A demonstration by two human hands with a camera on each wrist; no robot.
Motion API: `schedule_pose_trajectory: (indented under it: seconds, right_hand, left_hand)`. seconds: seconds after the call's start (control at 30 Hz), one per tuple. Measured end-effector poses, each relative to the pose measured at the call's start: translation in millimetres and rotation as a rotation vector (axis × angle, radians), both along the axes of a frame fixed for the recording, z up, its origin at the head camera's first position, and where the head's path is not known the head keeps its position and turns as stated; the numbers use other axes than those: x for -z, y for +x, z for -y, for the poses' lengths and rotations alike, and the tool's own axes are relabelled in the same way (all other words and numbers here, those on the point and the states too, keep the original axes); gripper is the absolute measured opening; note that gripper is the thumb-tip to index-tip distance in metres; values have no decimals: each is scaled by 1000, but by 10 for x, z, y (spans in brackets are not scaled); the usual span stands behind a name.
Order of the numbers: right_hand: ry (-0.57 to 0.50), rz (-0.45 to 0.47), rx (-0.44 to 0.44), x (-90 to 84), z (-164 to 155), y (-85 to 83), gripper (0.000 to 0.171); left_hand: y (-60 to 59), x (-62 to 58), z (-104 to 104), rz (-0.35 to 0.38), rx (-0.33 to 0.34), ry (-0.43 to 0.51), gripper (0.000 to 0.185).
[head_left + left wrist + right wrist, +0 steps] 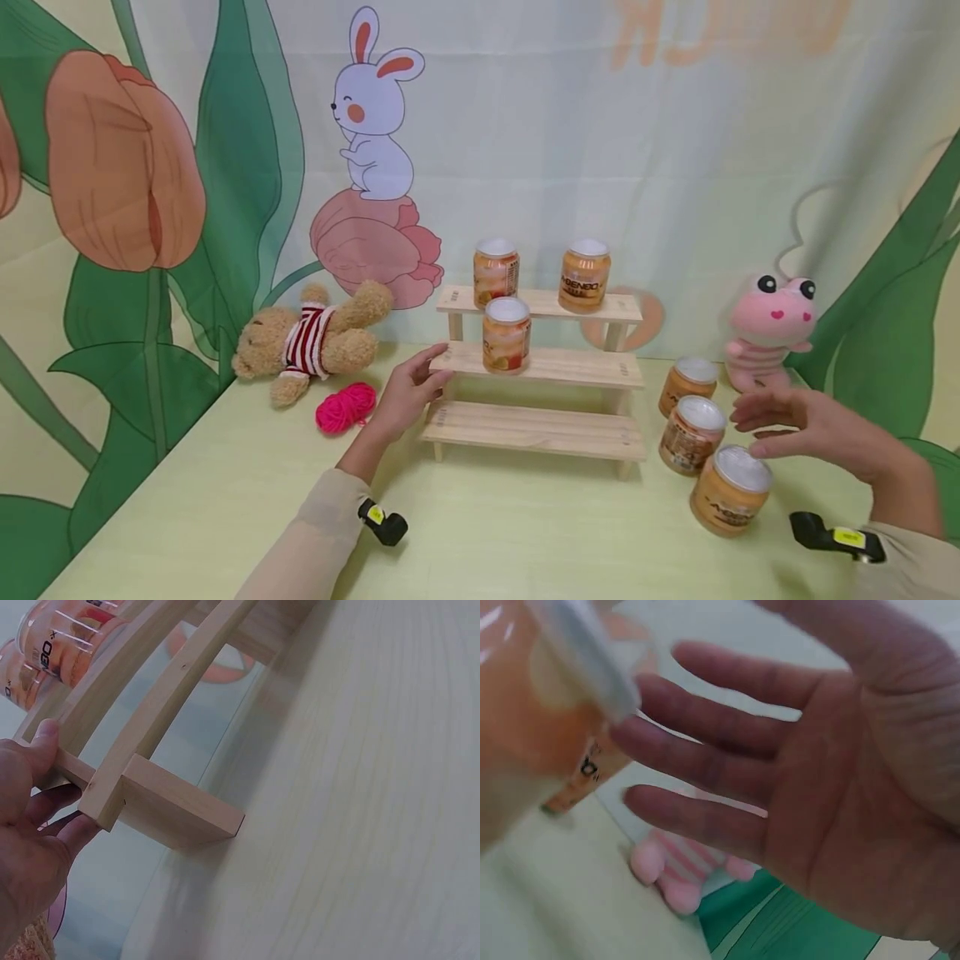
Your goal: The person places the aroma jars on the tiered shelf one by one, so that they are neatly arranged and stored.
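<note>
A three-tier wooden shelf (pixel 536 367) stands mid-table. Two orange jars with white lids (pixel 496 271) (pixel 584 275) sit on its top tier and one jar (pixel 506 333) on the middle tier. My left hand (pixel 411 390) holds the left end of the middle tier; in the left wrist view the thumb (pixel 45 742) lies on the slat end (pixel 161 802) and the fingers curl beneath it. Three more jars (pixel 687 385) (pixel 691 433) (pixel 730 489) stand on the table at right. My right hand (pixel 780 421) hovers flat just above them, fingers straight and empty (pixel 780 787), beside a blurred jar (pixel 532 712).
A teddy bear (pixel 307 342) lies at the back left with a pink yarn ball (pixel 346 407) beside it. A pink plush toy (pixel 772 329) sits at the back right, behind the jars. The pale green table (pixel 525 517) ends at a printed cloth backdrop.
</note>
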State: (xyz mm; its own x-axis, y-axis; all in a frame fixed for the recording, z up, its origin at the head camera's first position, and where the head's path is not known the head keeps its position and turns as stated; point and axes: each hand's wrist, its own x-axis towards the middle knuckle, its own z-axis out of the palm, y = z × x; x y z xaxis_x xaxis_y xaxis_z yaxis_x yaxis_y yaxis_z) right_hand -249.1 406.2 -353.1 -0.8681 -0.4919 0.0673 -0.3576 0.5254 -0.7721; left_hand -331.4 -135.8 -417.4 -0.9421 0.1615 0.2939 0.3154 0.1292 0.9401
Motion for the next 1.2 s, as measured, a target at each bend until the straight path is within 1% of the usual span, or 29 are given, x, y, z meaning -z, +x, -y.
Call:
schedule_pose_trajectory:
  seconds: [0.17,0.23,0.3,0.33,0.5,0.63,0.8,0.87,0.93,1.03,1.1,1.17,1.2]
  right_hand:
    - [-168,213,-251,193,-185,-74,44]
    - [-207,289,-318,265,-223,-107,47]
    - [-214,324,-352,323,-245,-129,49]
    - [-211,344,-351,343,-246,-133,50]
    - [-207,387,-350,418,-214,-129,55]
    - [-184,382,-346,452,-159,-101,58]
    - [-155,324,-326,467,-122,-64,62]
    - [-169,286,-337,472,-110,-56,63]
    - [-190,252,-320,474,-99,-43,63]
    - [-226,207,-321,479,-96,-30,63]
    - [-248,203,-326,486,-102,-28,62]
    - [-260,197,-360,501,-110,-36,62]
    - [-261,212,-347,508,-114,-35,62]
  left_hand:
    - [-16,-10,-4,14,-2,3,52]
    - [-19,-11,-3,14,-5,0,53]
    - [-26,-12,-4,9,-4,-4,54]
    - [-27,-13,-4,6,-2,-5,54]
    - [-35,-11,-7,-4,4,-3,54]
    - [-28,6,-4,-2,-3,7,52]
    - [-13,13,0,2,-7,15,52]
    - [-11,16,5,6,-13,14,51]
    - [-14,20,6,7,-17,17,51]
    - [-23,23,0,-6,-16,9,51]
    - [-27,25,-4,-15,-15,4,51]
    - [-28,22,-7,-16,-17,0,51]
    - [-28,21,-7,-17,-19,-7,51]
